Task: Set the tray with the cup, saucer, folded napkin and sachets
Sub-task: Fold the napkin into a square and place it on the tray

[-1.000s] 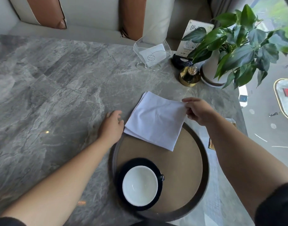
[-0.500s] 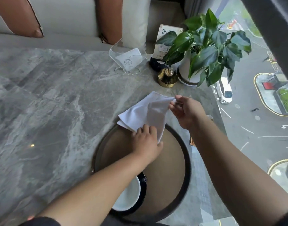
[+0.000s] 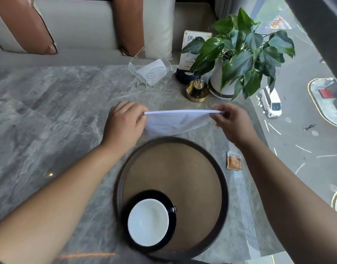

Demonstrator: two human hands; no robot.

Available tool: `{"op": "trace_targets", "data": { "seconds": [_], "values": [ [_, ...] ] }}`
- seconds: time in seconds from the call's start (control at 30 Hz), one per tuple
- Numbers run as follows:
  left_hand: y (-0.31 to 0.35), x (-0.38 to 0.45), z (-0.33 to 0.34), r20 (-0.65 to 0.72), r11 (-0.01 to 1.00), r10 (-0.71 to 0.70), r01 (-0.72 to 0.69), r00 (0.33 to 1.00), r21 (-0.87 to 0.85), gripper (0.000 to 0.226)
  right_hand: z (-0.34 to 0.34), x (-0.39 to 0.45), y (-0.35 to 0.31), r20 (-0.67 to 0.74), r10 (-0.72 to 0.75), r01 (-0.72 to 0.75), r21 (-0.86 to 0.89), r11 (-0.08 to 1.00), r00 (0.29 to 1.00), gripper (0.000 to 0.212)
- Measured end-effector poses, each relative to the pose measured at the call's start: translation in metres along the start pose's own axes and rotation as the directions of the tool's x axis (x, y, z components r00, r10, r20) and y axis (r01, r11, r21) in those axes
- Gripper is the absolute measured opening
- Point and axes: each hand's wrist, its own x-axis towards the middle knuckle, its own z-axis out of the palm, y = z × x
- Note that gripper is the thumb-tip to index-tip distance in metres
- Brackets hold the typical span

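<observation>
A white napkin (image 3: 175, 121) hangs stretched between my two hands, just beyond the far rim of the round brown tray (image 3: 224, 180). My left hand (image 3: 123, 122) pinches its left corner and my right hand (image 3: 230, 121) pinches its right corner, so the top edge is taut and the cloth sags below. On the tray's near left part a white cup (image 3: 147, 221) sits on a black saucer (image 3: 171, 216). An orange sachet (image 3: 234, 163) lies on the table to the right of the tray, partly behind my right forearm.
The grey marble table (image 3: 49, 121) carries a clear acrylic napkin holder (image 3: 149, 73), a gold toothpick holder (image 3: 196, 91), a menu card (image 3: 192, 50) and a potted plant (image 3: 236, 54) at the far right. A cushioned bench runs behind. The table's right edge meets a window.
The napkin has been lifted off the tray's far rim. My left hand moved from pressing it down to pinching its left corner, and both hands now hold it stretched in the air.
</observation>
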Motion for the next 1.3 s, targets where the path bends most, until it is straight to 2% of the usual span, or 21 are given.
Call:
{"op": "trace_targets", "data": {
  "seconds": [0.13,0.23,0.3,0.4,0.5,0.6,0.7,0.77,0.8,0.87,0.93,1.07,1.17,1.23,1.3],
  "values": [
    [0.003,0.010,-0.009,-0.090,0.995,0.032,-0.040,0.995,-0.090,0.012,-0.012,0.007,-0.009,-0.100,-0.106,0.108,0.009,0.994,0.989,0.003],
    [0.001,-0.012,-0.007,-0.060,0.988,0.052,-0.060,0.997,-0.143,0.017,-0.022,-0.006,-0.002,0.036,-0.166,0.164,0.040,0.986,0.985,0.004],
    [-0.003,-0.041,0.000,0.046,0.983,0.020,-0.011,0.999,-0.186,0.023,-0.024,-0.022,0.012,0.228,-0.124,0.122,0.024,0.992,0.966,0.011],
    [-0.006,-0.091,0.016,0.278,0.967,-0.026,0.095,0.960,-0.238,0.016,-0.014,-0.052,0.040,0.500,0.071,-0.065,-0.030,0.997,0.863,0.013],
    [-0.012,-0.123,0.028,0.506,0.940,-0.080,0.234,0.859,-0.249,0.013,0.002,-0.075,0.061,0.608,0.171,-0.169,-0.061,0.984,0.775,0.001],
    [-0.020,-0.128,0.035,0.589,0.899,-0.163,0.365,0.791,-0.241,0.010,0.014,-0.084,0.074,0.652,0.218,-0.278,-0.011,0.960,0.726,0.009],
    [-0.025,-0.116,0.049,0.578,0.847,-0.266,0.473,0.772,-0.242,0.004,0.027,-0.075,0.081,0.595,0.277,-0.421,0.116,0.899,0.755,0.012],
    [-0.027,-0.102,0.062,0.535,0.811,-0.355,0.537,0.767,-0.231,0.004,0.038,-0.062,0.081,0.499,0.321,-0.445,0.149,0.883,0.805,0.016],
    [-0.027,-0.095,0.068,0.511,0.804,-0.395,0.556,0.764,-0.209,0.005,0.044,-0.054,0.081,0.437,0.326,-0.409,0.107,0.906,0.838,0.016],
    [-0.027,-0.082,0.080,0.457,0.816,-0.448,0.561,0.768,-0.144,0.006,0.055,-0.041,0.080,0.311,0.305,-0.290,-0.095,0.952,0.900,0.018],
    [-0.026,-0.072,0.088,0.413,0.828,-0.487,0.557,0.770,-0.063,0.010,0.065,-0.030,0.080,0.218,0.282,-0.230,-0.237,0.944,0.934,0.018],
    [-0.026,-0.069,0.097,0.343,0.867,-0.489,0.489,0.802,0.093,0.013,0.082,-0.023,0.087,0.130,0.330,-0.275,-0.321,0.906,0.935,0.015],
    [-0.026,-0.072,0.099,0.313,0.882,-0.472,0.445,0.824,0.157,0.011,0.087,-0.022,0.090,0.107,0.385,-0.339,-0.304,0.890,0.917,0.032],
    [-0.027,-0.075,0.100,0.275,0.885,-0.461,0.412,0.844,0.217,0.016,0.085,-0.024,0.091,0.125,0.399,-0.348,-0.302,0.888,0.909,0.040],
    [-0.028,-0.081,0.102,0.227,0.913,-0.357,0.287,0.906,0.290,0.031,0.079,-0.030,0.091,0.185,0.379,-0.315,-0.299,0.901,0.907,0.033]
  ]
}}
